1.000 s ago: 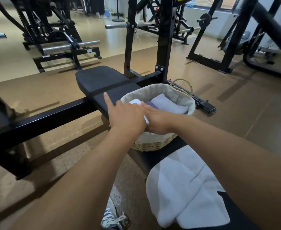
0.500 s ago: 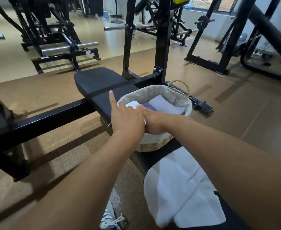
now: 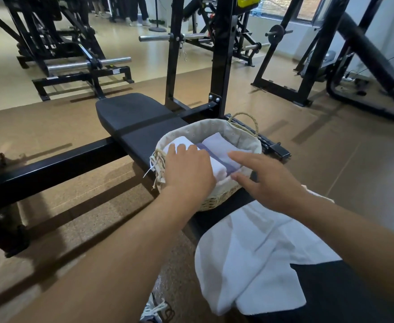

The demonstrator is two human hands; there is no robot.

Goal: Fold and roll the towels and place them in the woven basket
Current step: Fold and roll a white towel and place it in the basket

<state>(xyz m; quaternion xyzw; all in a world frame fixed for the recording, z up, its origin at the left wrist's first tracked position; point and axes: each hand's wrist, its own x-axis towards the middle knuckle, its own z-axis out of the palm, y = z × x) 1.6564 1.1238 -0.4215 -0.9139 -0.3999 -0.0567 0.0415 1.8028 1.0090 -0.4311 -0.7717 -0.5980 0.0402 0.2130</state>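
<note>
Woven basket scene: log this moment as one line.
left hand presses white towel | right hand open | woven basket on bench

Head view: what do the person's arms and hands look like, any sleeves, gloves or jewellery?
Both forearms are bare right down to the bottom of the frame; no sleeve shows. The left hand and the right hand wear no gloves. No watch, wristband or ring is visible on either wrist or on the fingers that show. No cables or markings.

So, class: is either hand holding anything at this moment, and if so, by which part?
Nothing is gripped. The left hand rests flat on the white rolled towel in the basket; the right hand hovers open beside it.
</note>
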